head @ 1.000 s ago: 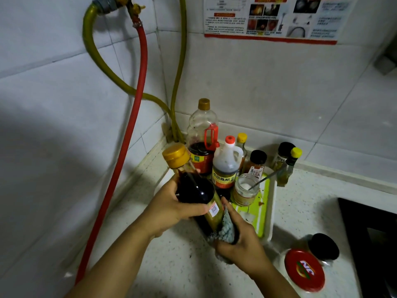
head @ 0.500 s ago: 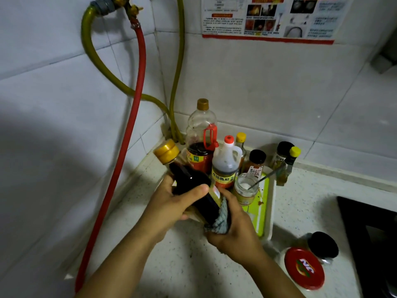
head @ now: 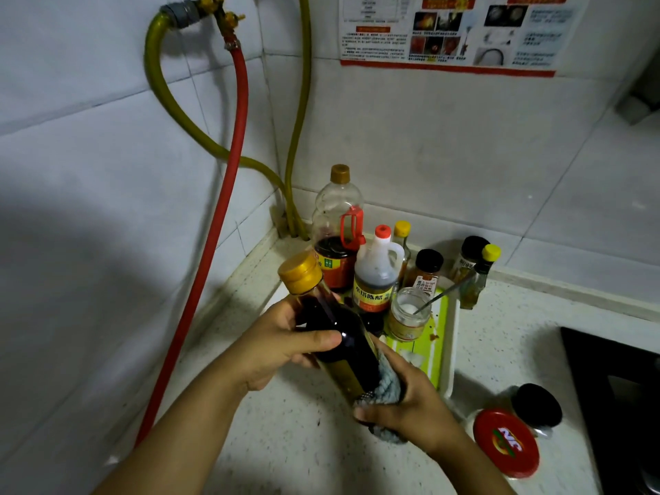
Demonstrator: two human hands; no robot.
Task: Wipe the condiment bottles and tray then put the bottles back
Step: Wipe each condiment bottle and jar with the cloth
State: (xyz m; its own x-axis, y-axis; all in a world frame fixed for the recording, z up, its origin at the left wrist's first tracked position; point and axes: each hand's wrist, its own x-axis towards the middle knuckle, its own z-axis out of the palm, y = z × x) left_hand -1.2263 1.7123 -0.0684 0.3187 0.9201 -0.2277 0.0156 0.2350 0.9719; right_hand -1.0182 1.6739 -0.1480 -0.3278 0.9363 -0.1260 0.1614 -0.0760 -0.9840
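My left hand (head: 282, 348) grips dark sauce bottle (head: 335, 337), tilted, gold cap far-left, above counter (head: 285, 441) near tray (head: 450, 337). My right hand (head: 410, 409) clutches grey cloth (head: 385, 384) around bottle's base.

A single wide-angle view from a camera worn on the person's head, looking forward and steeply down into a tiled corner. It sits close: both forearms enter from the bottom edge, and the left hand (head: 282, 344) and right hand (head: 410, 405) fill the lower centre. The table (head: 293, 441) spreads below, the tray (head: 451, 351) lies just beyond the hands, and the walls curve at the edges. The poster (head: 450, 30) is cut by the top edge.
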